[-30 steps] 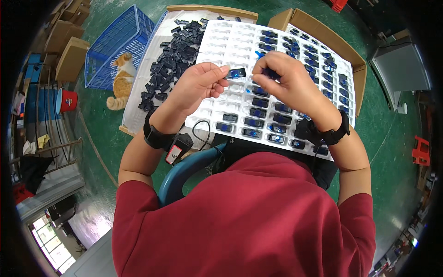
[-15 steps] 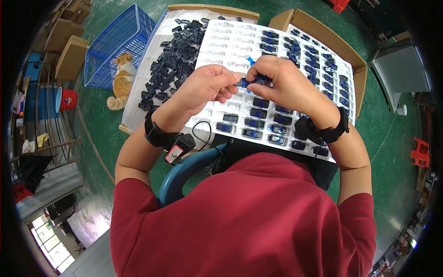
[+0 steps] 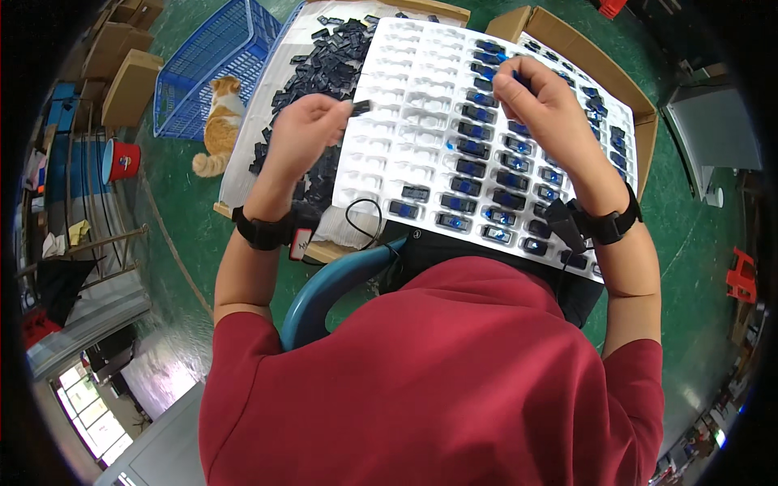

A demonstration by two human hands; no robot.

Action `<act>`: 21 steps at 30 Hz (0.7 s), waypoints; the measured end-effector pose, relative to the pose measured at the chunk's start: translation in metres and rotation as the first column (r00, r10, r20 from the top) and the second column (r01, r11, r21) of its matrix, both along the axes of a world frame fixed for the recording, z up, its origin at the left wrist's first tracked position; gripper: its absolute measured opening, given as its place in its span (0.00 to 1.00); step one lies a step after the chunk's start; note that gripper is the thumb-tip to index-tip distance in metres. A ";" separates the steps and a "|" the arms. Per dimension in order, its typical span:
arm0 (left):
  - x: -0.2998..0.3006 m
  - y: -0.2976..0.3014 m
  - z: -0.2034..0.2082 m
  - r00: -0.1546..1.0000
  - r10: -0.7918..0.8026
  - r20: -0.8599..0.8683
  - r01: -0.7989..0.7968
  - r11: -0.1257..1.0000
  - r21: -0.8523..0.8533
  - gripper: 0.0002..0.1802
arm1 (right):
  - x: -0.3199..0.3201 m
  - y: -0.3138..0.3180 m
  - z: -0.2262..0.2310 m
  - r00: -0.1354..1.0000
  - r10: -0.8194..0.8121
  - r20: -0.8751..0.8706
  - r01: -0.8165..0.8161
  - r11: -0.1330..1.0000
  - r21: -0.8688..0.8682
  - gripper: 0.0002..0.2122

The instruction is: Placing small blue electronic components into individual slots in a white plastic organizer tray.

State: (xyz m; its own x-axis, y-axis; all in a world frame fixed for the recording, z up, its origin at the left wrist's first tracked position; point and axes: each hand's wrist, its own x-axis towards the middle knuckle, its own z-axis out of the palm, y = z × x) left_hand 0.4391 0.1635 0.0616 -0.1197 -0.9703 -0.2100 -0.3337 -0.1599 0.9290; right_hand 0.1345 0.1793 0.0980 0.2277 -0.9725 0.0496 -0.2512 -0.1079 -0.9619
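Observation:
My left hand (image 3: 308,130) is closed in a pinch on a small black plastic part (image 3: 361,107), over the left edge of the white moulded tray (image 3: 421,125). Beyond and below that hand lies a heap of loose black parts (image 3: 328,69). My right hand (image 3: 539,101) hovers above the far middle of the tray, its thumb and fingers curled together. Something dark blue shows at those fingers, but I cannot make out what they hold. Rows of dark parts with blue film (image 3: 472,147) fill many tray pockets; the left columns are mostly bare.
A cardboard box (image 3: 600,61) with another filled tray stands at the far right. On the left are a blue plastic basket (image 3: 251,40), an orange-and-white cat (image 3: 223,121) and a red bucket (image 3: 121,160). A blue chair arm (image 3: 312,304) curves beside me.
My hands have moved apart from over the tray's middle. The left went left with a black part; the right went far and to the right. The view has shifted slightly.

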 end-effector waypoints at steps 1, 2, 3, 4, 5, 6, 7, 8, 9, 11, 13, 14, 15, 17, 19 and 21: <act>0.017 -0.001 -0.010 0.988 0.029 0.150 -0.025 0.999 -0.028 0.13 | -0.001 0.001 0.000 1.000 0.002 0.005 -0.002 1.000 0.018 0.10; 0.030 -0.002 -0.020 0.955 0.057 0.291 -0.041 0.997 -0.060 0.12 | -0.002 0.002 -0.001 1.000 0.002 0.004 -0.002 1.000 0.021 0.10; 0.036 0.000 -0.023 0.955 0.055 0.292 -0.039 0.998 -0.058 0.12 | -0.004 0.002 -0.003 1.000 -0.002 -0.004 0.002 1.000 0.014 0.10; 0.040 0.004 -0.025 0.874 0.051 0.483 -0.001 0.995 -0.103 0.12 | -0.006 0.002 -0.004 1.000 -0.007 -0.013 0.007 1.000 0.007 0.10; 0.041 0.007 -0.024 0.755 0.058 0.653 0.046 0.989 -0.140 0.12 | -0.006 0.002 -0.005 1.000 -0.007 -0.023 0.007 1.000 0.003 0.10; 0.040 0.010 -0.024 0.755 0.057 0.653 0.046 0.989 -0.140 0.12 | -0.006 0.002 -0.005 1.000 -0.008 -0.024 0.008 1.000 0.003 0.10; 0.037 0.012 -0.024 0.723 0.031 0.691 0.133 0.974 -0.183 0.12 | -0.004 0.003 -0.004 0.999 -0.007 -0.039 0.007 1.000 0.003 0.10; 0.032 0.016 -0.023 0.687 0.012 0.727 0.219 0.950 -0.222 0.12 | -0.003 0.003 -0.003 0.998 -0.006 -0.056 0.006 1.000 0.003 0.10; 0.024 0.020 -0.021 0.687 0.013 0.726 0.217 0.950 -0.223 0.12 | -0.002 0.004 -0.003 0.998 -0.004 -0.057 0.004 1.000 0.003 0.10; -0.001 0.029 -0.014 0.796 -0.193 0.574 0.427 0.852 -0.305 0.13 | 0.000 0.004 -0.001 0.999 0.024 -0.037 -0.023 0.999 0.031 0.09; -0.028 0.035 -0.018 0.647 -0.433 0.627 0.694 0.675 -0.250 0.11 | 0.003 0.006 -0.001 0.999 0.024 -0.042 -0.022 0.999 0.040 0.09; -0.039 0.040 -0.018 0.565 -0.517 0.642 0.797 0.542 -0.265 0.12 | 0.004 0.007 0.000 0.999 0.023 -0.039 -0.021 0.999 0.050 0.09; -0.048 0.044 -0.021 0.474 -0.561 0.679 0.858 0.467 -0.213 0.11 | 0.005 0.008 0.002 0.999 0.032 -0.022 -0.030 0.996 0.082 0.07; -0.058 0.047 -0.028 0.376 -0.593 0.712 0.909 0.386 -0.158 0.10 | 0.005 0.011 0.003 0.998 0.057 -0.024 -0.055 0.995 0.084 0.06; -0.062 0.048 -0.034 0.281 -0.535 0.797 0.948 0.286 -0.143 0.07 | 0.004 0.011 0.001 0.998 0.057 -0.025 -0.054 0.995 0.085 0.05; -0.063 0.048 -0.037 0.268 -0.527 0.807 0.956 0.252 -0.152 0.06 | 0.003 0.011 -0.001 0.997 0.063 -0.050 -0.060 0.996 0.060 0.05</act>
State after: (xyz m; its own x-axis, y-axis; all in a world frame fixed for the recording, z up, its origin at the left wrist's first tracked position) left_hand 0.3760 0.2111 0.0247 -0.9334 -0.3521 -0.0687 -0.3566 0.8896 0.2853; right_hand 0.1377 0.1907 0.0967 0.2884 -0.9573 -0.0202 -0.2957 -0.0690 -0.9528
